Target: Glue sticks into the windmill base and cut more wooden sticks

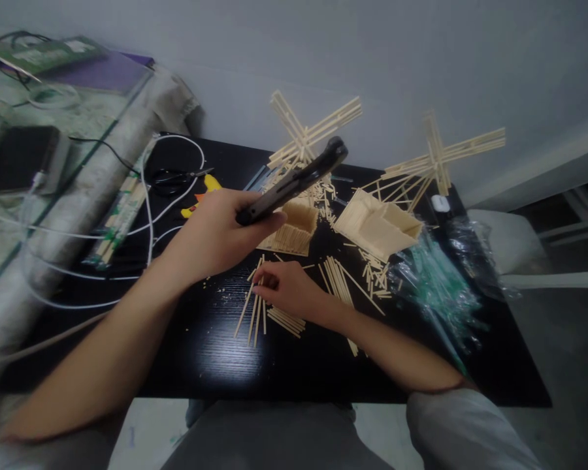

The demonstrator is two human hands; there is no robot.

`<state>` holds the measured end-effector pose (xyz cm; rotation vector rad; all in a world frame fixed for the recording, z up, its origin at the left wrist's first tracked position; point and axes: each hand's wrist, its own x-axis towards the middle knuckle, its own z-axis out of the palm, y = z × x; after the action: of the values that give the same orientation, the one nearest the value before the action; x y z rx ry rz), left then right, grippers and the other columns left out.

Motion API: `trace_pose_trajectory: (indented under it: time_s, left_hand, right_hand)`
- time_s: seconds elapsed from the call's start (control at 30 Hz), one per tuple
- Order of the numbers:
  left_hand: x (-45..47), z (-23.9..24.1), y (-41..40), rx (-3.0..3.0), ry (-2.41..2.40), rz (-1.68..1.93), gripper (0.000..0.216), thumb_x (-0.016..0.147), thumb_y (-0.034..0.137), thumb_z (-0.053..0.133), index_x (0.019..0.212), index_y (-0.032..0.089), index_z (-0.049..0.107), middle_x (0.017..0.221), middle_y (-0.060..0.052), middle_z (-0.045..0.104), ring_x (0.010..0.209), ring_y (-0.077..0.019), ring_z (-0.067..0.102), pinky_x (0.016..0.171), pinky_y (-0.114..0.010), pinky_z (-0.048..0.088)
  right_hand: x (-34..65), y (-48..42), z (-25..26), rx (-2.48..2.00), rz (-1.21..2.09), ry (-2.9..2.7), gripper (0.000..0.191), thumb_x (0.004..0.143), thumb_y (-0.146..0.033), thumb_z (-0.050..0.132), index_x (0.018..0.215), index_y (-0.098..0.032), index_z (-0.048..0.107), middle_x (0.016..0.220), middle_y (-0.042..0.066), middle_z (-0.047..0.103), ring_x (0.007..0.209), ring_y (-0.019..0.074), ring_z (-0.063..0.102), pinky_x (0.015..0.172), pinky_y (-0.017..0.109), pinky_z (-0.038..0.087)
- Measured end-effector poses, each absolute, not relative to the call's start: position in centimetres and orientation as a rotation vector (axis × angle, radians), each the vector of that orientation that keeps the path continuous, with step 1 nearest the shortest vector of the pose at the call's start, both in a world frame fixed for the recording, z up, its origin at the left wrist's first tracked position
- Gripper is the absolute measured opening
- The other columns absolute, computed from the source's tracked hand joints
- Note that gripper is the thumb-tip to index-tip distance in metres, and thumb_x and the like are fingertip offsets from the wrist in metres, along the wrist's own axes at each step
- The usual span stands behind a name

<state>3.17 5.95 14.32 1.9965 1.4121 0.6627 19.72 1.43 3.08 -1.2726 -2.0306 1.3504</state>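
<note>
My left hand point(215, 232) is raised above the black table point(215, 352), fingers wrapped round the handle of a dark cutting tool point(294, 181) that points up and to the right. My right hand point(289, 287) rests low on the table with curled fingers pressing on loose thin wooden sticks point(257, 307). More cut sticks point(338, 277) lie just right of that hand. Behind the hands stand two small stick-built houses point(294, 228) point(377, 222) with stick windmill blades point(308, 134) point(441, 153) rising above them.
Crumpled clear and green wrappers point(436, 281) lie at the right. Black scissors point(174, 177), a yellow object point(203, 192), white cables point(149, 196) and packaged chopsticks point(120, 219) sit at the left. A glass side table point(39, 150) holds a dark device. A pale wall runs behind.
</note>
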Motion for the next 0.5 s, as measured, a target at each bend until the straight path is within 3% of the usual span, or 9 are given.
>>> trace_pose_trajectory:
  time_s: [0.2,0.33,0.43,0.5]
  left_hand:
    - [3.3,14.7,5.7,1.982,1.404,0.657,0.034,0.085,0.045,0.062,0.065,0.017,0.059,0.056,0.004,0.039,0.056,-0.0100,0.035,0.054,-0.028,0.025]
    - [2.9,14.4,5.6,1.654,1.181,0.636,0.038,0.085,0.046,0.068,0.064,0.019,0.051,0.056,0.004,0.042,0.051,-0.0079,0.036,0.048,-0.027,0.026]
    - [2.5,12.9,6.0,1.239,0.707,0.473,0.048,0.070,0.057,0.076,0.055,0.022,0.046,0.047,0.003,0.038,0.041,-0.0088,0.036,0.041,-0.028,0.026]
    - [2.3,11.7,6.5,1.131,0.427,0.184,0.058,0.050,0.071,0.077,0.043,0.025,0.042,0.036,0.000,0.035,0.033,-0.0124,0.036,0.033,-0.032,0.028]
  right_hand:
    - [19.7,1.4,3.6,-1.321,1.281,-2.062,0.024,0.090,-0.028,0.076,0.112,-0.018,0.078,0.084,0.003,0.074,0.072,0.0111,0.063,0.074,0.024,0.047]
    - [20.0,1.2,4.9,-1.293,1.318,-2.028,0.019,0.089,-0.030,0.076,0.104,-0.018,0.078,0.084,0.002,0.075,0.070,0.0106,0.062,0.072,0.023,0.048]
    - [20.5,0.7,6.4,-1.080,1.617,-2.042,0.014,0.087,-0.031,0.078,0.092,-0.017,0.076,0.079,-0.001,0.073,0.071,0.0101,0.063,0.071,0.021,0.049]
    - [20.8,0.3,7.4,-0.855,1.850,-2.123,0.015,0.087,-0.032,0.079,0.089,-0.018,0.075,0.080,-0.002,0.073,0.073,0.0095,0.064,0.071,0.019,0.049]
